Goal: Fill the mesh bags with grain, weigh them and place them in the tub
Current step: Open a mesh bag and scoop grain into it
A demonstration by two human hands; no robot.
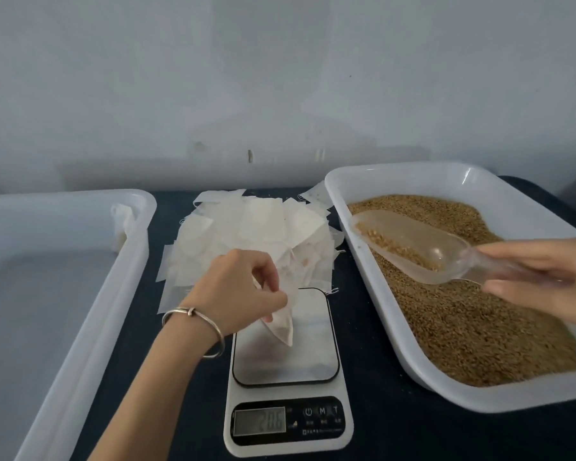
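A dark bench (pixel 379 427) before a pale wall carries the scale (pixel 288 387) — above it a mesh bag (pixel 281 327) is pinched in the left hand (pixel 243 294), right of it a scoop (pixel 416 251) is gripped in the right hand (pixel 542 277) over the grain tray (pixel 396 181).

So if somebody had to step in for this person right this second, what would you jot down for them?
Left hand: fingers pinch a mesh bag over the scale.
Right hand: holds the clear scoop, a little grain in it, over the grain tray.
Empty bags are piled behind the scale.
Done: one bag seems to lie in the tub on the left.
Left: fill this bag, weigh it, put it in the tub, then repeat with the pile.
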